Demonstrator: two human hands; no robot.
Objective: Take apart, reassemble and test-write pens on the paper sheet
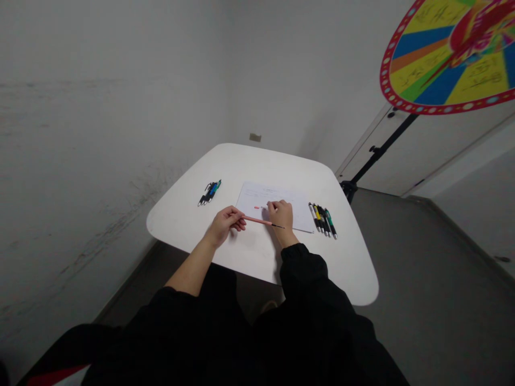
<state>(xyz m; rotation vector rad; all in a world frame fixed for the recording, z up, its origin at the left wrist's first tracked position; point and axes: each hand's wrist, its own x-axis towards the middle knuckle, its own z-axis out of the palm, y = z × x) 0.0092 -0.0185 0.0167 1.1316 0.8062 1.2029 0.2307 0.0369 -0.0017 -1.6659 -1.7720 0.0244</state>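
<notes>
My left hand is closed in a pinch on one end of a slim pink pen. The pen points right, its thin dark end reaching in front of my right wrist. My right hand rests on a sheet of paper with its fingers curled together. At its fingertips lies a tiny pale part; whether the fingers grip anything is too small to make out. A small pink piece lies on the paper just left of that.
The white table holds several pens at the left and another group of pens beside the paper's right edge. Walls stand behind and to the left. A colourful prize wheel on a black stand is at the right.
</notes>
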